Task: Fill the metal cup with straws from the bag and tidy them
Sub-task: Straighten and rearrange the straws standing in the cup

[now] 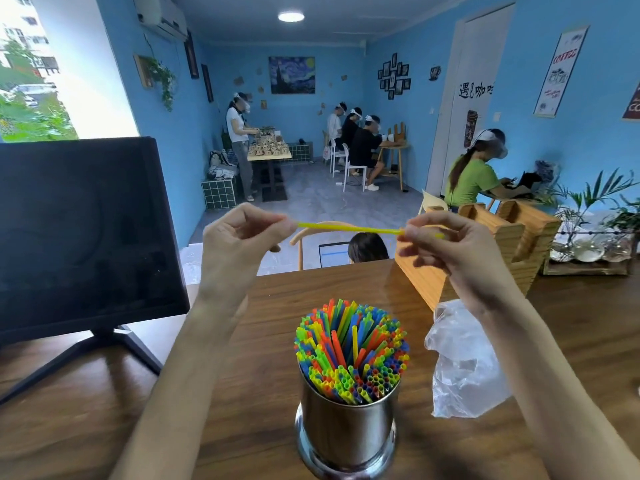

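Above the metal cup [346, 424] packed with straws [351, 355], left hand [239, 237] and right hand [450, 247] pinch opposite ends of one yellow straw [349, 228]; the bag [464, 368] lies right of the cup.

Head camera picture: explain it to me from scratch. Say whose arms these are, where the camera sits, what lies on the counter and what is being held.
No machine here: a person wears a wide-angle camera on the head, so you look forward and down along their own bare arms. The left hand and the right hand each pinch one end of a thin yellow plastic straw, held level in the air. Below, on the brown wooden counter, stands a shiny metal cup packed with upright coloured straws. A crumpled clear plastic bag lies to its right; whether any straws remain in it I cannot tell. A black monitor stands at the left, and a slatted wooden holder behind the right hand.
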The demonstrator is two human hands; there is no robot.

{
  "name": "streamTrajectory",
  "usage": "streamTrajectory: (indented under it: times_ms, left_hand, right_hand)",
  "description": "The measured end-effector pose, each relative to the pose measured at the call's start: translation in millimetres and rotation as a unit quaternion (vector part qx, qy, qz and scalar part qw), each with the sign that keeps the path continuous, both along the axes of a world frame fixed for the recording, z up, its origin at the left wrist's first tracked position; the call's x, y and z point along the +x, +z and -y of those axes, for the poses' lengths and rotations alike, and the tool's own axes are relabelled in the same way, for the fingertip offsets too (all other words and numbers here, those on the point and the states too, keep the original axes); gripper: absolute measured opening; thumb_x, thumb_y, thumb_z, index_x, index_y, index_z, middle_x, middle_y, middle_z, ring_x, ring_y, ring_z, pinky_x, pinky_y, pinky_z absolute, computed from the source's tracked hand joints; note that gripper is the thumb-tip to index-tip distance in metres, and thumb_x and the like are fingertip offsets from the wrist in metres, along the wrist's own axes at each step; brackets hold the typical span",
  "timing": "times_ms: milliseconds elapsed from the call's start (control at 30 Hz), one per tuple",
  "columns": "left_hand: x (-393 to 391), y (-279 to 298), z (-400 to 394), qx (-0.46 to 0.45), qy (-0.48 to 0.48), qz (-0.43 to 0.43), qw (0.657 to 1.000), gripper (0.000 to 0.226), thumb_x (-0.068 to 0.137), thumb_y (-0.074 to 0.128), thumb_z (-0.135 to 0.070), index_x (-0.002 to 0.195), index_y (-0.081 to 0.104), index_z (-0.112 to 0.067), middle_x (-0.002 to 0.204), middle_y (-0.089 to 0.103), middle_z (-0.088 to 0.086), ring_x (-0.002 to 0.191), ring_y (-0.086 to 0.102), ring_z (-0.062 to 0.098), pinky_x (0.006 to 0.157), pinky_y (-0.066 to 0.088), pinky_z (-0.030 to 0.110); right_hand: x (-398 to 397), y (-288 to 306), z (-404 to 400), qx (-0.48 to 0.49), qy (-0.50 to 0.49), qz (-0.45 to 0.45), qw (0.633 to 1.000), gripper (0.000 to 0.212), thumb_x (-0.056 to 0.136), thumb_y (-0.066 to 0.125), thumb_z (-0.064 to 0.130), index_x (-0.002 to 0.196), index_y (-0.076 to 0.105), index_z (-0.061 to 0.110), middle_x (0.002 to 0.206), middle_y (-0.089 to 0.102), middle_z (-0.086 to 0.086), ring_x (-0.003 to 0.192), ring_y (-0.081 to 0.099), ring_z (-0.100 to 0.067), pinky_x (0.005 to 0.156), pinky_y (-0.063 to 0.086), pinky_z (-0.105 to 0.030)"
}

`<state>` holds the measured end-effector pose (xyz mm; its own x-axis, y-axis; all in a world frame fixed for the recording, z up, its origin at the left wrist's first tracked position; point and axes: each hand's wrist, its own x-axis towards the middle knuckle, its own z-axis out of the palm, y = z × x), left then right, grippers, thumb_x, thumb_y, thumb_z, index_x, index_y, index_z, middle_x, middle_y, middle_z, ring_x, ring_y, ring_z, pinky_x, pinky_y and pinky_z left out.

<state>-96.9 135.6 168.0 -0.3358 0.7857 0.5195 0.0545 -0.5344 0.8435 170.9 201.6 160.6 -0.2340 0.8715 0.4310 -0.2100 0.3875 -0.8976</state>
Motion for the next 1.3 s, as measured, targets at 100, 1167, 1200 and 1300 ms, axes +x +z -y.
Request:
streamTrajectory:
  times_ms: [100, 1167, 1200, 1300]
  left_hand:
    - [-1.7, -17.3, 0.9, -0.055, -0.055, -0.19, 0.979, 0.021, 0.075, 0.088, -0.009, 0.071, 0.074, -0.025, 0.072, 0.069, 0.01, 0.066, 0.057, 0.013, 0.064, 0.047, 0.027]
    - [25.8, -45.7, -58.3, -0.163, -0.292, -0.46, 0.822, 0.011, 0.092, 0.07, -0.018, 0.091, 0.072, -0.029, 0.084, 0.07, -0.018, 0.082, 0.064, -0.001, 0.076, 0.048, 0.016]
    - [25.6, -46.7, -58.9, -0.165, -0.294, -0.457, 0.823, 0.013, 0.095, 0.068, -0.017, 0.092, 0.071, -0.03, 0.086, 0.07, -0.018, 0.083, 0.064, 0.0, 0.077, 0.048, 0.016]
    - [25.6, -49.6, -58.1, -0.17, -0.28, -0.442, 0.835, 0.016, 0.095, 0.063, -0.013, 0.093, 0.069, -0.028, 0.086, 0.071, -0.015, 0.082, 0.065, 0.0, 0.075, 0.049, 0.016]
  right_hand:
    - [1.3, 10.4, -6.1, -0.048, -0.009, -0.087, 0.995, 0.034, 0.063, 0.086, 0.027, 0.092, 0.074, 0.014, 0.084, 0.079, -0.01, 0.072, 0.077, -0.017, 0.058, 0.057, -0.019]
    - [-34.9, -50.4, 25.0, 0.15, -0.051, 0.347, 0.925, 0.017, 0.08, 0.084, 0.04, 0.08, 0.082, 0.024, 0.088, 0.065, 0.012, 0.096, 0.058, -0.009, 0.084, 0.05, -0.04]
    - [-34.2, -50.8, 24.6, 0.146, -0.048, 0.35, 0.924, 0.024, 0.081, 0.079, 0.048, 0.079, 0.082, 0.025, 0.088, 0.065, 0.013, 0.096, 0.057, -0.007, 0.083, 0.049, -0.037]
    - [-31.6, -52.4, 24.7, 0.141, -0.044, 0.352, 0.924, 0.046, 0.085, 0.058, 0.064, 0.082, 0.082, 0.025, 0.087, 0.064, 0.014, 0.093, 0.056, -0.004, 0.08, 0.045, -0.031]
